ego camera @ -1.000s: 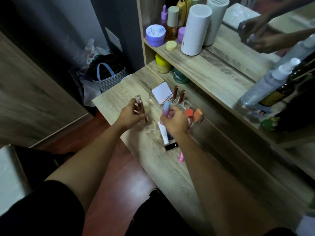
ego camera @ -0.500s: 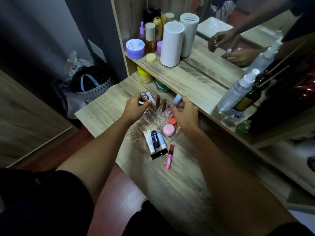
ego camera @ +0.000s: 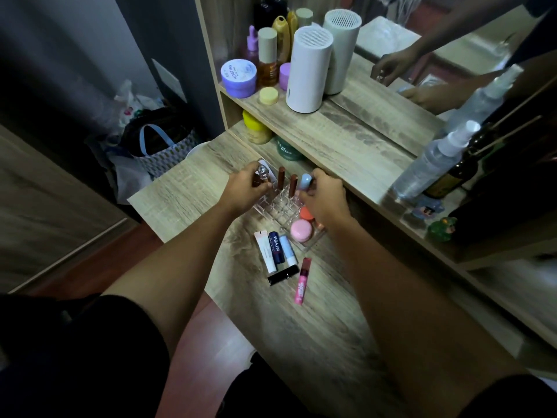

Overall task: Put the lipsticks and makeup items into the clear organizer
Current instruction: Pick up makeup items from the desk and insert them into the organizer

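Both hands are over the clear organizer (ego camera: 278, 206): left hand (ego camera: 244, 191) pinches a clear-capped lipstick (ego camera: 262, 174), right hand (ego camera: 327, 197) grips a pale blue tube (ego camera: 305, 182)

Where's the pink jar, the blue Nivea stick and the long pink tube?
pink jar (ego camera: 300, 231), head view, on its lid.
Nivea stick (ego camera: 276, 247), head view, on its label.
pink tube (ego camera: 301, 285), head view, mid-body.

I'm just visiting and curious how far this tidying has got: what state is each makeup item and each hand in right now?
Left hand: holding a clear-capped tube at the organizer.
Right hand: holding a light blue tube over the slots.
Clear organizer: partly filled.
Two brown lipsticks: upright in slots.
Pink jar: in the organizer, lid on.
Nivea stick: lying on the table, capped.
Pink tube: lying on the table.
Black lipstick: lying on the table.
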{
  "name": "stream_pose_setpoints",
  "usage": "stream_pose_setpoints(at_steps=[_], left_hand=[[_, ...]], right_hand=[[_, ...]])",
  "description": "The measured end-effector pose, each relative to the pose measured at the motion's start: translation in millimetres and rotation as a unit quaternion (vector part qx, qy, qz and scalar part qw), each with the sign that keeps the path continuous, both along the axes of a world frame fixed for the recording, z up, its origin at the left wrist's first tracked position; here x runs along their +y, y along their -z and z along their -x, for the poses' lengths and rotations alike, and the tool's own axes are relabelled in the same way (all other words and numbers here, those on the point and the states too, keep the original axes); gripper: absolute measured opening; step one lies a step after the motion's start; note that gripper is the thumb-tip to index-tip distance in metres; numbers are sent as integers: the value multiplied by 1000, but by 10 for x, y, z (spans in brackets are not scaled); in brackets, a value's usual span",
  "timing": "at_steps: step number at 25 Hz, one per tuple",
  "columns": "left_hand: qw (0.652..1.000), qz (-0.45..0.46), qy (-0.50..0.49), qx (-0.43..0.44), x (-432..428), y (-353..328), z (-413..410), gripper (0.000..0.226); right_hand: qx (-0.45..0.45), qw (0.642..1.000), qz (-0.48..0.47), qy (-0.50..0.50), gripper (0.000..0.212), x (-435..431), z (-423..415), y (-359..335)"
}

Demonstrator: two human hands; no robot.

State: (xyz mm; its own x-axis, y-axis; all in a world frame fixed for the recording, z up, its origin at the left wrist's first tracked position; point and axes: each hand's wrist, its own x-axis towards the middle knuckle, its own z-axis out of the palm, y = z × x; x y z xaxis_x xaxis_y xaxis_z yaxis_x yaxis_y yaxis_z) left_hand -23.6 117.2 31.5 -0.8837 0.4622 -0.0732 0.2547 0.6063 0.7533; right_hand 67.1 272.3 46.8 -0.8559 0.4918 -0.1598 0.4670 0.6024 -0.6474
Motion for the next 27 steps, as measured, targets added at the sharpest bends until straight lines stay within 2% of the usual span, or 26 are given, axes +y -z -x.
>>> stream_pose_setpoints(at_steps=[5, 10, 16, 20, 24, 27], left_hand=[[1000, 22, 18, -7, 9, 13, 36, 18], [996, 57, 56, 27, 68, -39, 50, 22], [997, 57, 55, 23, 113, -75, 53, 24], [996, 58, 59, 24, 104, -69, 63, 25], [998, 47, 39, -1, 76, -99, 16, 48], [998, -27, -44, -35, -20, -126, -115, 59]], right_hand=[[-39, 999, -19, -24, 28, 20, 17, 19], [-71, 997, -18, -35, 27, 4, 52, 22], [-74, 995, -47, -36, 21, -14, 53, 25], [-66, 997, -26, -27, 24, -12, 56, 10], [-57, 997, -49, -18, 36, -55, 7, -61], [-6, 999, -50, 14, 43, -168, -120, -150]])
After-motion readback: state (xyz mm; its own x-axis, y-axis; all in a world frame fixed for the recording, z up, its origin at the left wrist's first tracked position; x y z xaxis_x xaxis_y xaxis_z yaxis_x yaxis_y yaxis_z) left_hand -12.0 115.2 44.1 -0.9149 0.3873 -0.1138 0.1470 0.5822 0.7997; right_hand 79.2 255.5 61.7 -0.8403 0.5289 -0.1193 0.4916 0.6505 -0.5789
